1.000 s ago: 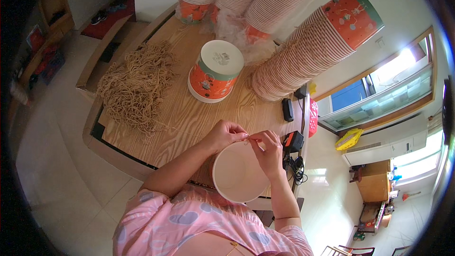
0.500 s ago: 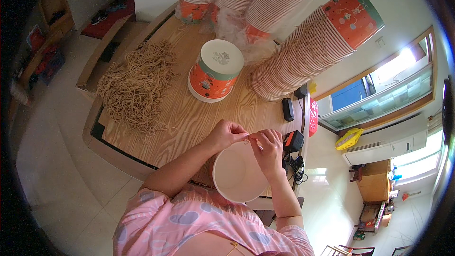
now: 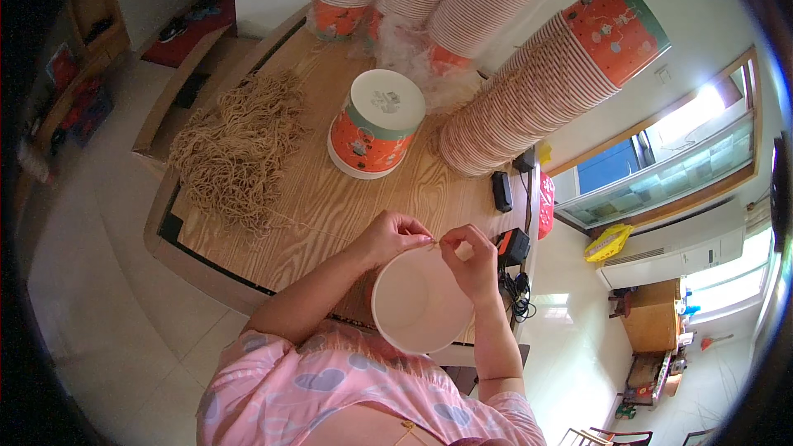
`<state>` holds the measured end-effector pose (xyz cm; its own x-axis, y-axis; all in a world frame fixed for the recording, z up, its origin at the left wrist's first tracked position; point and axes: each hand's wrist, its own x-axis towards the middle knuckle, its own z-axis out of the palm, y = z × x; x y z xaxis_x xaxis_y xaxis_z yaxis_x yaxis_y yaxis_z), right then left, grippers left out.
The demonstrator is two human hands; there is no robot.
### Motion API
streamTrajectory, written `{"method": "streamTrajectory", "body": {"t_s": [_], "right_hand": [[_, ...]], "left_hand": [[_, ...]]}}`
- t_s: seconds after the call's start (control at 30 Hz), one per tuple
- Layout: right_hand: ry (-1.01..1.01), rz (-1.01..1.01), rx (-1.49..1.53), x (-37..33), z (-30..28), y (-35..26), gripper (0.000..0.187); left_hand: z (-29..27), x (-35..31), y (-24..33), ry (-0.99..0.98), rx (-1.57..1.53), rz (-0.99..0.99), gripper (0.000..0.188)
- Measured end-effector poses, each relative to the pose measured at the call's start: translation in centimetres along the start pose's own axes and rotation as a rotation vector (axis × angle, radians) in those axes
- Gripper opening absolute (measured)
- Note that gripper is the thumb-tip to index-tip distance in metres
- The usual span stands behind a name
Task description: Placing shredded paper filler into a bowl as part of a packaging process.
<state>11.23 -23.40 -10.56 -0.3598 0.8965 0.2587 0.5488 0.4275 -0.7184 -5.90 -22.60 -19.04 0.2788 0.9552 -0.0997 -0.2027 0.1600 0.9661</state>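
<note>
Above the far rim of an upright white-lined paper bucket, my two hands almost meet. My left hand pinches a thin tan string between thumb and fingertips. Thumb and forefinger of my right hand are closed in a pinch on the same string, just right of the left fingertips; a small knot or loop there is too fine to make out. On the table's left lies a loose heap of tan string, from which a strand runs toward my left hand. An orange-and-green paper bucket stands upside down beyond my hands.
A tall leaning stack of nested buckets, string lying along it, rises at the back right. More plastic-wrapped stacks stand behind. Along the wooden table's right edge are a black-and-orange device, black cables and a small black box.
My right hand's fingers have shifted from a bunched grip to a rounder pinch, slightly apart from the left fingertips. The bucket has moved very slightly to the right.
</note>
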Motion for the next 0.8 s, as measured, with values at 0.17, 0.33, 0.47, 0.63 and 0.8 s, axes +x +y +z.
{"method": "streamTrajectory", "body": {"t_s": [0.17,0.33,0.47,0.63,0.8], "right_hand": [[0.031,0.028,0.019,-0.3,0.0,0.2,0.013],[0.092,0.091,0.044,-0.4,0.2,-0.7,0.011],[0.041,-0.014,-0.097,-0.4,0.1,-0.4,0.007],[0.041,-0.012,-0.151,-0.7,0.4,-0.5,0.008],[0.064,-0.138,-0.308,-0.6,0.8,-0.5,0.007]], "left_hand": [[0.0,-0.1,0.3,-0.005,-0.042,0.000,0.016],[0.0,-0.2,0.4,-0.007,-0.066,-0.016,0.015],[0.0,-0.4,1.0,0.001,-0.062,-0.037,0.016],[0.1,-0.4,1.2,-0.004,-0.060,-0.029,0.016],[0.2,-0.2,0.8,0.002,-0.055,0.007,0.016]]}}
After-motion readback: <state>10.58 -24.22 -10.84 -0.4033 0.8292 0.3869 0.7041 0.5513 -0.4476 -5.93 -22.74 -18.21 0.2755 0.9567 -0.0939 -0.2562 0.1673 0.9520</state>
